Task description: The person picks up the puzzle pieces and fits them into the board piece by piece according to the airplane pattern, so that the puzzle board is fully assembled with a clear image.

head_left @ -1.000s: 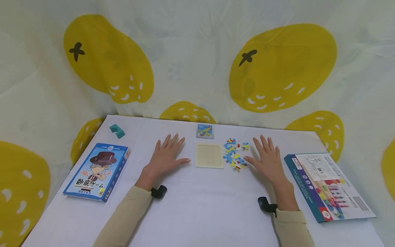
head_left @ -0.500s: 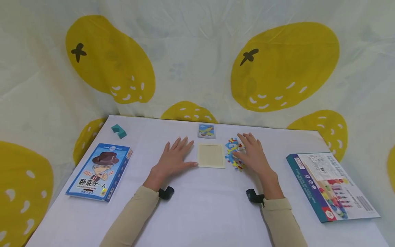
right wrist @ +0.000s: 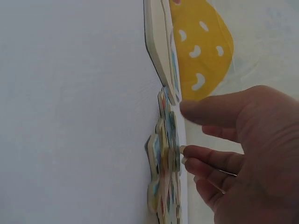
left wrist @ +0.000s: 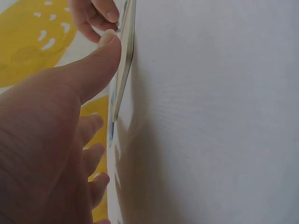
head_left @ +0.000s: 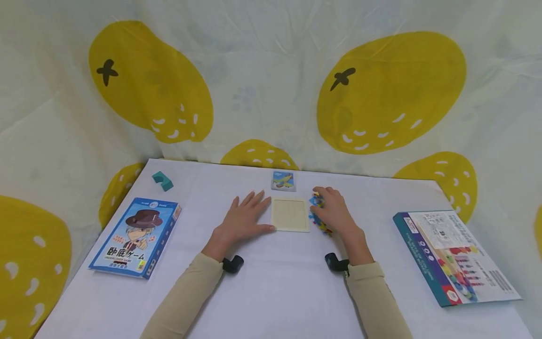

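Jigsaw puzzle pieces [head_left: 318, 217] in blue, yellow and red lie in a loose pile right of a shallow pale wooden puzzle tray [head_left: 290, 215]. My left hand [head_left: 244, 219] has its fingers spread, with the thumb at the tray's near-left corner. In the left wrist view the thumb [left wrist: 100, 63] overlaps the tray's edge; contact is hard to tell. Over the pieces is my right hand [head_left: 334, 213], hiding part of the pile. The right wrist view has its thumb [right wrist: 210, 109] and bent fingers apart, close to the pieces, with no piece visible between them.
A small picture card with an airplane [head_left: 283, 181] lies behind the tray. At left are a blue game box [head_left: 134, 238] and a teal arch-shaped block [head_left: 163, 181]. A flat box with a teal edge [head_left: 457, 256] lies at right. A patterned curtain [head_left: 271, 94] hangs behind the table.
My right hand has moved left, from beside the pieces to above them, and its fingers have bent. My left hand has shifted right, up to the tray.
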Demonstrator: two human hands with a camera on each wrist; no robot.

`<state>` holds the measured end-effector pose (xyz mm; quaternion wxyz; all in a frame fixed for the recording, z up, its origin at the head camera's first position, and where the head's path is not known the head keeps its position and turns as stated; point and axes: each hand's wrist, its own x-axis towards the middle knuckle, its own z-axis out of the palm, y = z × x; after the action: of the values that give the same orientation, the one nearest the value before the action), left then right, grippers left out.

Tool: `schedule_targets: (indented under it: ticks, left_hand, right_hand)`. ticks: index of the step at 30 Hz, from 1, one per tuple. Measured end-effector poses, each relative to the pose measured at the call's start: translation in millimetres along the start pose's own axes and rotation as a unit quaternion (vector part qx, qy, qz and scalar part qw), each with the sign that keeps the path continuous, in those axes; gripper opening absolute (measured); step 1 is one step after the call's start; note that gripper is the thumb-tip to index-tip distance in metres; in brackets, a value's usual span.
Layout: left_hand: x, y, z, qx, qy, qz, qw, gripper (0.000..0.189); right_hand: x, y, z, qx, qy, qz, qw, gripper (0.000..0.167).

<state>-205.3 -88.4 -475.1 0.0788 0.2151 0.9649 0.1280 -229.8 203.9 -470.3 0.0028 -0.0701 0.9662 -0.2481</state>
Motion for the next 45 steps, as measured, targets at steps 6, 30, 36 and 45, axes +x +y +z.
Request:
schedule_targets:
  ticks: [6, 30, 36, 45]
  left_hand:
    - [2.1, 3.5, 0.8, -0.003, -0.003, 0.003, 1.0000, 0.089]
    - [8.6, 13.0, 4.2, 0.011, -0.020, 0.005, 0.9997, 0.088]
    - [9.0, 12.3, 4.3, 0.017, -0.022, -0.002, 0.9996, 0.088]
    - [7.0, 9.1, 3.4, 0.013, -0.017, -0.004, 0.9998, 0.088]
  right_hand:
    - [4.4, -8.4, 1.1, 0.003, -0.010, 0.015, 0.9998, 0.046]
    - [18.6, -17.6, 0.1, 0.040, -0.034, 0.046, 0.9976, 0.040]
    - [19.9, -13.7, -3.1, 0.072, -0.017, 0.032, 0.9967, 0.025]
    - [21.6, -13.6, -7.2, 0.131, 0.048, 0.027, 0.9899, 0.008]
